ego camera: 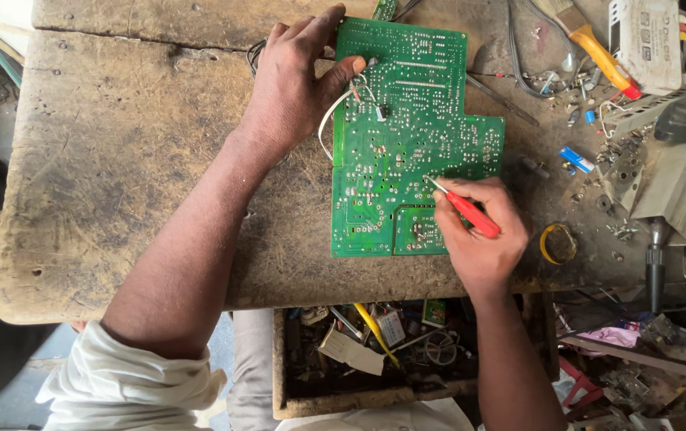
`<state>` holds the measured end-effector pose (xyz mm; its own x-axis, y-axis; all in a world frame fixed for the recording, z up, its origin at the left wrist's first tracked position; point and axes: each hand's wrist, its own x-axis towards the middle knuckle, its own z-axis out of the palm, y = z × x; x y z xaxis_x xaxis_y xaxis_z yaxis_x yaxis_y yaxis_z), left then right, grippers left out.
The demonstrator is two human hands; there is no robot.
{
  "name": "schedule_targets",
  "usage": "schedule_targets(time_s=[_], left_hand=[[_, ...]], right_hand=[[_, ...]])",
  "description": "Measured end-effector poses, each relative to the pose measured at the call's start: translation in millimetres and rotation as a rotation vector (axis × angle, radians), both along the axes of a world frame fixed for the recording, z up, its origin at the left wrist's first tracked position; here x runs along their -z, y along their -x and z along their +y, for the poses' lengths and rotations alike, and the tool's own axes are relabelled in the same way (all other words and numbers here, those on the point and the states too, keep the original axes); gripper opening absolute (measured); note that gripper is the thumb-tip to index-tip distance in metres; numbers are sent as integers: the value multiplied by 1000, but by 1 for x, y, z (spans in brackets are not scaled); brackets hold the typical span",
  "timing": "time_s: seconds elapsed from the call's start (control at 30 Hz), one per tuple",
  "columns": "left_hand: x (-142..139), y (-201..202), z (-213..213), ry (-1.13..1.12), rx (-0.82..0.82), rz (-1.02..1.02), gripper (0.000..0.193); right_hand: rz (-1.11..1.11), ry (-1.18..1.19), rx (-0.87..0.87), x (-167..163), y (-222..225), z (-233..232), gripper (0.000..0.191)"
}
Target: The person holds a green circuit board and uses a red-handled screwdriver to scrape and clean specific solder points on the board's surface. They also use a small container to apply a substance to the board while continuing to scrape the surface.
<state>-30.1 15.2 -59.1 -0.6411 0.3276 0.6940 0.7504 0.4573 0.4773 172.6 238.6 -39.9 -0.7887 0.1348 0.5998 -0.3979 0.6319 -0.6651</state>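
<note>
A large green circuit board [407, 120] lies solder side up on a worn wooden workbench [119, 160]. My left hand [295, 84] presses on the board's upper left edge, thumb on the board near thin white wires [331, 120]. My right hand [478, 231] grips a small red-handled screwdriver [470, 211], and its metal tip touches the board near the lower right part.
Right of the board lie a yellow-handled brush [590, 40], a white box-shaped unit [646, 40], a blue component [576, 158], a roll of yellow tape [557, 243], metal parts and screws. An open drawer [375, 351] full of scrap parts sits below the bench edge.
</note>
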Motion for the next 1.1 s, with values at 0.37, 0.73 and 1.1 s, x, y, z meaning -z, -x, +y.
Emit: schedule_targets(time_s=[0.37, 0.73, 1.1], left_hand=[[1, 1, -1, -11, 16, -40, 63], [-1, -1, -1, -19, 10, -30, 60], [0, 2, 0, -14, 29, 29, 55]], right_hand=[[-1, 17, -12, 0, -1, 0, 21], [32, -123, -74, -8, 0, -1, 25], [40, -130, -133, -5, 2, 2, 26]])
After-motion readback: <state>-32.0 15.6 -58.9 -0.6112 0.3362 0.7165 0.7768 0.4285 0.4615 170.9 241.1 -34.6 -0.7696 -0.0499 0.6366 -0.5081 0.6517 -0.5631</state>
